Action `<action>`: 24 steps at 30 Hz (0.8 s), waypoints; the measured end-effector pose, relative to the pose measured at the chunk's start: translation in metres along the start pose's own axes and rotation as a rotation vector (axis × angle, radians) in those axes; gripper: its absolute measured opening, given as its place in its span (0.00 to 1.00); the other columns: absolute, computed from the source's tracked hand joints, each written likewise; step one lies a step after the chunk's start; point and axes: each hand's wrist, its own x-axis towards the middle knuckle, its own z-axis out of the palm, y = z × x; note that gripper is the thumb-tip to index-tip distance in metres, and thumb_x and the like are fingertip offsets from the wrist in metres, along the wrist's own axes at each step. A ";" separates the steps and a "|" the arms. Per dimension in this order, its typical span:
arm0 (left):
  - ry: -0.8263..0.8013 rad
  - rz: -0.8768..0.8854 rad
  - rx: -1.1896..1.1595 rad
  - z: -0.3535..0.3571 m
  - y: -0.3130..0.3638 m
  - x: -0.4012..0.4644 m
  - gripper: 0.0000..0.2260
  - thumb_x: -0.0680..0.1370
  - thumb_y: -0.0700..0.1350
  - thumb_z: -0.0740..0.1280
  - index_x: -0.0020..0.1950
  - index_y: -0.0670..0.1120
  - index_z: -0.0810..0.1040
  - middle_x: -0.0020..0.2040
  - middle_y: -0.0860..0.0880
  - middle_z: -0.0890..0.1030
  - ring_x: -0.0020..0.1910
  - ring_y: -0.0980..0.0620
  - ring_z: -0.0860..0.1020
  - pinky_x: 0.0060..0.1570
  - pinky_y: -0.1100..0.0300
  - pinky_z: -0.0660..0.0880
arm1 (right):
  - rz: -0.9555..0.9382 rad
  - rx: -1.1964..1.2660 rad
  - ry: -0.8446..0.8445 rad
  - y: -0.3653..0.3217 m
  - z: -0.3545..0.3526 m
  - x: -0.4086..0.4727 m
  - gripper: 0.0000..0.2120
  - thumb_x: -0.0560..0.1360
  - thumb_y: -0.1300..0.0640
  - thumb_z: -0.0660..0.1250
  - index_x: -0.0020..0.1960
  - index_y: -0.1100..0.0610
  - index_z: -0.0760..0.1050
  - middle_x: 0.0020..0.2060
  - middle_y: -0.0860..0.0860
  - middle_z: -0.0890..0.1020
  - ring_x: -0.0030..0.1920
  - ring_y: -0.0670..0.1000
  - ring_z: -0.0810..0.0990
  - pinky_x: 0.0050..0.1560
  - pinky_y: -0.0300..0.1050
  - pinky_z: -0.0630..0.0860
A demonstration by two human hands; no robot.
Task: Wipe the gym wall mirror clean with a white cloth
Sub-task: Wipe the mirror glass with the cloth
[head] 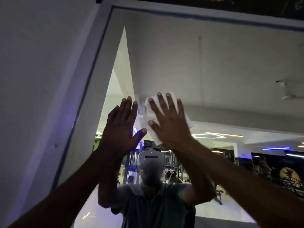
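The wall mirror fills most of the view, set in a pale frame. My right hand lies flat, fingers spread, pressing a white cloth against the glass near the mirror's upper left area. The cloth shows above and to the left of the fingers and below the palm. My left hand is raised just left of it, fingers straight and together, palm toward the glass; I cannot tell if it touches. It holds nothing.
A plain white wall stands left of the mirror frame. A dark strip runs above the top edge. The glass reflects a person wearing a headset, gym machines, ceiling lights and a dark poster at lower right.
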 end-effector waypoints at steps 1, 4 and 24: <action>-0.006 0.000 -0.008 0.000 -0.001 -0.001 0.40 0.80 0.65 0.55 0.86 0.42 0.54 0.86 0.42 0.51 0.86 0.46 0.49 0.81 0.48 0.48 | -0.040 -0.030 0.003 0.012 0.000 0.004 0.33 0.85 0.38 0.48 0.86 0.49 0.56 0.85 0.56 0.58 0.85 0.62 0.55 0.82 0.67 0.50; -0.002 0.031 -0.022 -0.001 -0.005 0.000 0.39 0.81 0.63 0.56 0.86 0.43 0.53 0.86 0.42 0.50 0.86 0.45 0.48 0.81 0.52 0.45 | 0.126 -0.090 0.044 0.072 -0.004 0.027 0.33 0.83 0.38 0.49 0.85 0.50 0.61 0.83 0.57 0.65 0.82 0.63 0.64 0.78 0.67 0.58; 0.018 0.094 0.009 0.006 -0.013 -0.003 0.41 0.82 0.68 0.52 0.86 0.41 0.52 0.86 0.40 0.49 0.86 0.44 0.46 0.83 0.50 0.43 | 0.616 -0.080 0.070 0.049 -0.021 -0.051 0.37 0.84 0.34 0.44 0.86 0.53 0.57 0.83 0.62 0.61 0.82 0.70 0.60 0.76 0.75 0.60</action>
